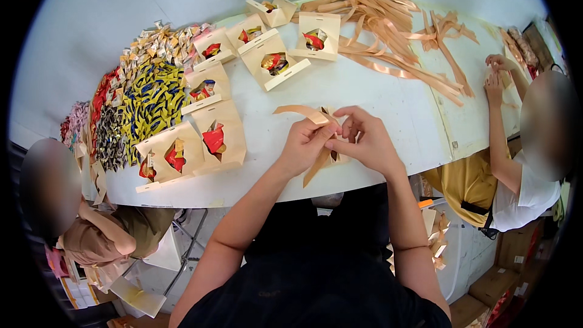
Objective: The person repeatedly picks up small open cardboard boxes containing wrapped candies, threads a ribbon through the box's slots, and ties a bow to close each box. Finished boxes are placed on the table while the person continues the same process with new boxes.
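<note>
Close in front of me on the table, my left hand (308,144) pinches a peach satin ribbon (301,110). One end of it sticks out to the upper left; the other hangs down toward the table edge. My right hand (366,141) meets the left at the fingertips, thumb and fingers curled in around the ribbon. Under both hands is a small cream carton (340,159), mostly covered by them. Whether the ribbon is knotted is hidden by the fingers.
Open cream boxes (274,61) with red and gold wrapped sweets stand left and ahead. Beyond them lie heaps of wrapped sweets (155,100). Loose peach ribbons (382,30) spread across the far right. A person sits at the right (528,170), another at the left (97,237).
</note>
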`<state>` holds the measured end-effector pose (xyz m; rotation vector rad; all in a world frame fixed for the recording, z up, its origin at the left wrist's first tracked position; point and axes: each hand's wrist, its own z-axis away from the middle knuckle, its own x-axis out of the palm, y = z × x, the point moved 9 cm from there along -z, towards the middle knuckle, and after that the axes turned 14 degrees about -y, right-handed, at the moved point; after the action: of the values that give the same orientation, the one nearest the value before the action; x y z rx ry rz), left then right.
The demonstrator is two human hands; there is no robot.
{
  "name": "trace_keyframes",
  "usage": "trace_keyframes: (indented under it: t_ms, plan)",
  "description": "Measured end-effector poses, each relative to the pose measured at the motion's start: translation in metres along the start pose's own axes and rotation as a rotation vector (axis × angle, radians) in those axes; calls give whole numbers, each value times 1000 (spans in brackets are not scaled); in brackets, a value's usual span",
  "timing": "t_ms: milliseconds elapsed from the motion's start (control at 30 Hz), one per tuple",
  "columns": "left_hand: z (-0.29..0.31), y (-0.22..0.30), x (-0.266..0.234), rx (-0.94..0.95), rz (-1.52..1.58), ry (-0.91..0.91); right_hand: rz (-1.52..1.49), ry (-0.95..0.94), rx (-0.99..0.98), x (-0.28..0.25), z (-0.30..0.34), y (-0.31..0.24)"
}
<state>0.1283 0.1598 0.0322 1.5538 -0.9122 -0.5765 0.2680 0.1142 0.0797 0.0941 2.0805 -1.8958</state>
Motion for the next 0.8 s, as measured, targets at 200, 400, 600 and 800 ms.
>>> trace_keyframes:
  t_ms: [200, 400, 600, 800]
  plan:
    - [10, 13, -5, 170, -128, 65, 46, -97, 109, 5, -7, 28]
    - [9, 20, 4, 262, -321, 99, 73, 118, 66, 6, -8, 28]
    - [27, -3, 9, 140, 49, 304, -91, 211, 122, 19, -5, 49]
    - [30, -4, 9, 82, 294, 268, -610, -90, 24, 33, 0, 33]
